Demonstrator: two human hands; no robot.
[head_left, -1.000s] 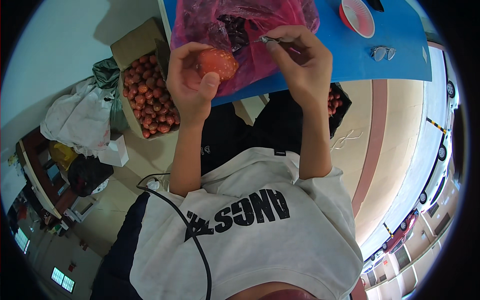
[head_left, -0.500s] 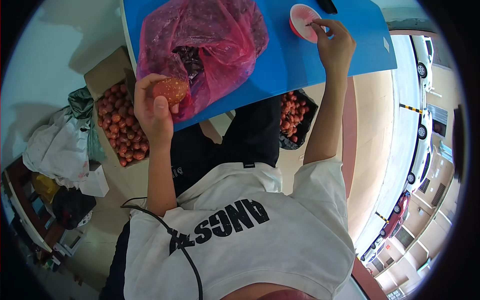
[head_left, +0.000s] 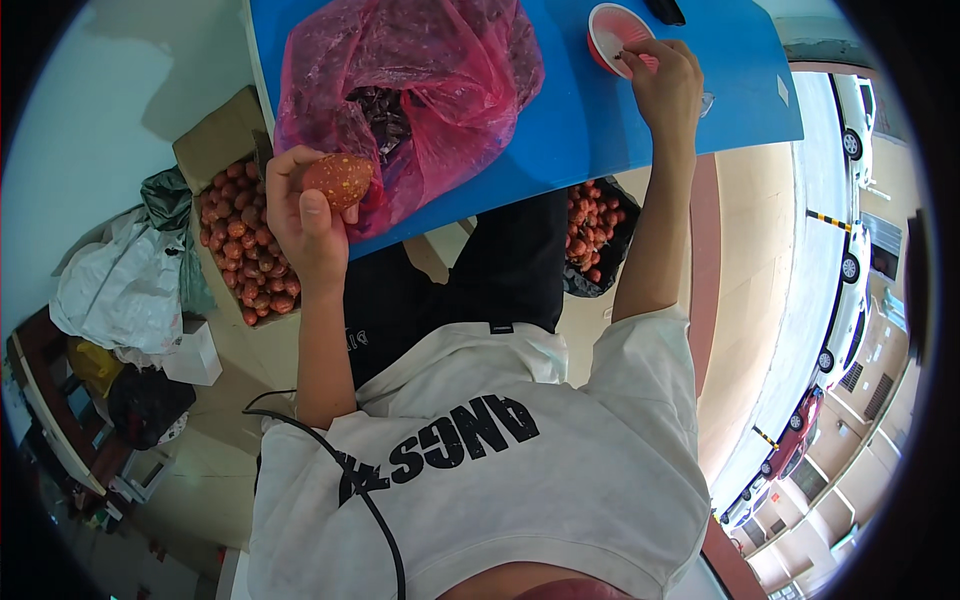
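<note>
My left hand (head_left: 305,220) is closed around a reddish-brown, egg-shaped ball (head_left: 342,181) with yellow specks, held at the table's near edge. Just beyond it, a crumpled, translucent pink plastic bag (head_left: 450,110) lies on the blue table (head_left: 570,130); its mouth shows dark, shiny contents. At the far right, my right hand (head_left: 668,85) pinches at the near side of a small bowl (head_left: 608,27), red outside and white inside. A tiny dark piece shows at the fingertips, too small to name.
A cardboard box (head_left: 215,145) of similar reddish balls stands on the floor at left. Another heap sits in a black bag (head_left: 630,215) under the table. A black object (head_left: 665,10) lies past the bowl. White plastic sacks (head_left: 120,290) are piled at left. A cable (head_left: 385,520) crosses my shirt.
My right hand's fingertips have shifted slightly lower within the bowl, still pinched. The left hand keeps the ball in nearly the same place. The whole view has moved a little.
</note>
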